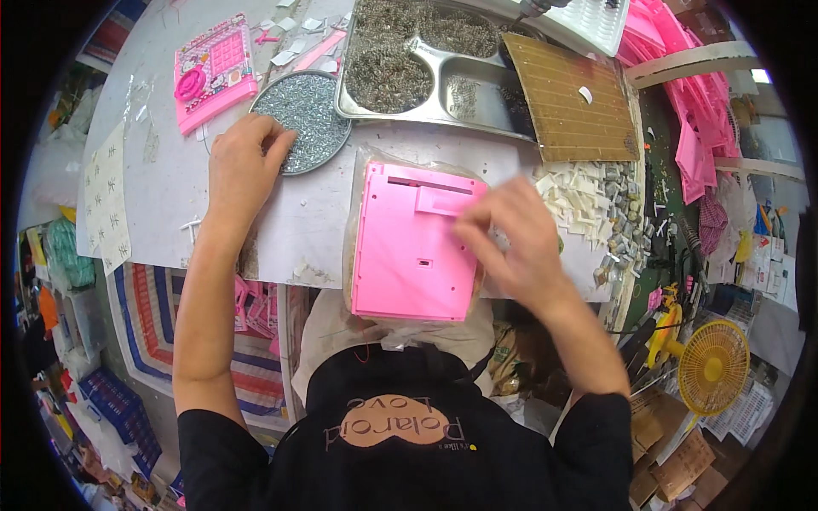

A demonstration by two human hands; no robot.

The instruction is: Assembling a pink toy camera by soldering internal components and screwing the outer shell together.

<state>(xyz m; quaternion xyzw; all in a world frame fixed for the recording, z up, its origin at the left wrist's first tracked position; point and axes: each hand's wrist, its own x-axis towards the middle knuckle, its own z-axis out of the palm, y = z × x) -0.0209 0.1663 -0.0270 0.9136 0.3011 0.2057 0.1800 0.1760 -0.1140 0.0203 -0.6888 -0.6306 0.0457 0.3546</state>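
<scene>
A pink plastic case with a slot near its top and small holes lies in front of me on a clear plastic bag. My left hand rests at the rim of a round tray, its thumb and fingers drawn together over small silvery metal pieces that look like screws. Whatever sits between those fingertips is too small to make out. Over the right edge of the case hovers my right hand, blurred by motion, with its fingers curled and thumb toward the case. What it holds, if anything, does not show.
Behind the case stands a metal compartment tray of small springs, partly under a brown board. White plastic pieces and small motors are heaped at right. A decorated pink toy lies far left; a yellow fan stands right.
</scene>
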